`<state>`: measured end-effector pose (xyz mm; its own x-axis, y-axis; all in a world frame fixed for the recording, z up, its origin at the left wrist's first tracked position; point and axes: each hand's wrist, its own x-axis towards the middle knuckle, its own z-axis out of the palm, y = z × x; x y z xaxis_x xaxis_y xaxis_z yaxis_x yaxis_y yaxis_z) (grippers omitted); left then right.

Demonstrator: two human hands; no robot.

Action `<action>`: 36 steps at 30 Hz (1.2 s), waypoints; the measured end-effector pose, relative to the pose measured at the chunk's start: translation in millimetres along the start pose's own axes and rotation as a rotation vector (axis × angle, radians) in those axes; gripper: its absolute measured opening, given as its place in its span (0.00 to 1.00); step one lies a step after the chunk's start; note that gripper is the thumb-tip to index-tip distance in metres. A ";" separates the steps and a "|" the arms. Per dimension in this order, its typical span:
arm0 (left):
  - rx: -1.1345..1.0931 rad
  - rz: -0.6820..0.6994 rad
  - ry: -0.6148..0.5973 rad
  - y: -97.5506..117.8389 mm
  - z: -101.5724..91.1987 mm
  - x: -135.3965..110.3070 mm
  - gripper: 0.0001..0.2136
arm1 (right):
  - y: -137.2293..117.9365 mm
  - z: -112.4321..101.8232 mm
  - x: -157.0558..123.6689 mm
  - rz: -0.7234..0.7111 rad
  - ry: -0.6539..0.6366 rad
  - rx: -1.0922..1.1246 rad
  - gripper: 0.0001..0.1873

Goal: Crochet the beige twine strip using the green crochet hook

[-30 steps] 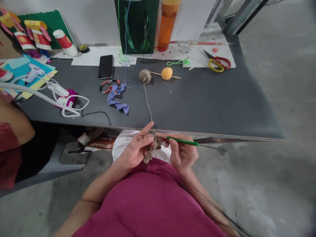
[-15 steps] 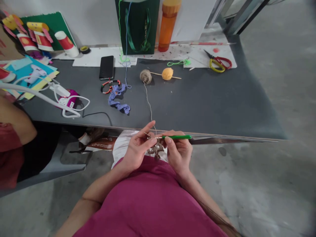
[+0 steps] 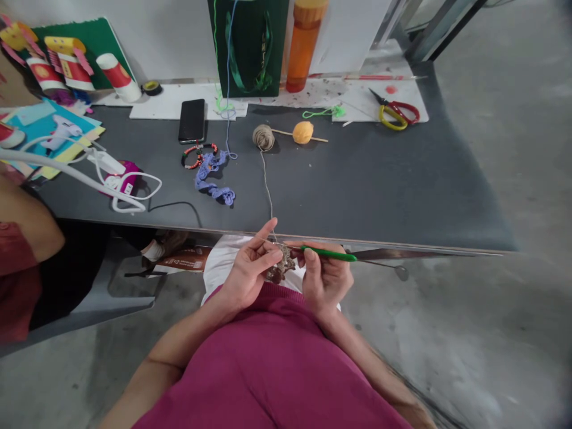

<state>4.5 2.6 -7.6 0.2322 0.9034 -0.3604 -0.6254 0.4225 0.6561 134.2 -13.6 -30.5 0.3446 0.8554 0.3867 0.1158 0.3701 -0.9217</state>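
My left hand (image 3: 249,268) pinches a small brown crochet piece (image 3: 279,269) just below the table's near edge, its index finger raised with the beige yarn strand (image 3: 267,185) running over it. That strand leads up to a beige yarn ball (image 3: 263,137) on the grey table (image 3: 379,185). My right hand (image 3: 325,275) is closed around a green crochet hook (image 3: 329,254), whose tip points left into the crochet piece.
On the table lie an orange yarn ball on a stick (image 3: 302,132), a purple crochet strip (image 3: 213,176), a beaded bracelet (image 3: 196,155), a black phone (image 3: 192,120), scissors (image 3: 394,112), a green bag (image 3: 248,47) and an orange bottle (image 3: 304,44). Another person's arm (image 3: 27,223) is at left.
The right hand drew the hook left into the piece, then back right. The crochet piece shifted slightly between my fingers. Items on the table stayed put.
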 end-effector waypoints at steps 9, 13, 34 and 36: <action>0.051 0.046 -0.001 1.5 -4.0 0.9 0.23 | 1.9 -1.1 5.6 0.139 0.015 0.131 0.05; 0.048 0.029 -0.015 1.4 -4.6 0.8 0.21 | 4.5 -2.1 10.7 0.268 -0.046 0.328 0.06; -0.053 -0.068 0.002 -1.0 -1.5 1.1 0.27 | 3.8 -1.0 2.5 -0.075 -0.055 -0.018 0.06; -0.060 -0.083 0.001 -0.2 -2.5 1.5 0.26 | 4.3 -1.8 0.1 -0.016 -0.033 -0.024 0.06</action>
<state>3.2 3.6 -9.9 0.2844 0.8653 -0.4128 -0.6475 0.4908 0.5830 136.4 -12.5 -34.5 0.3119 0.8611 0.4016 0.1433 0.3752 -0.9158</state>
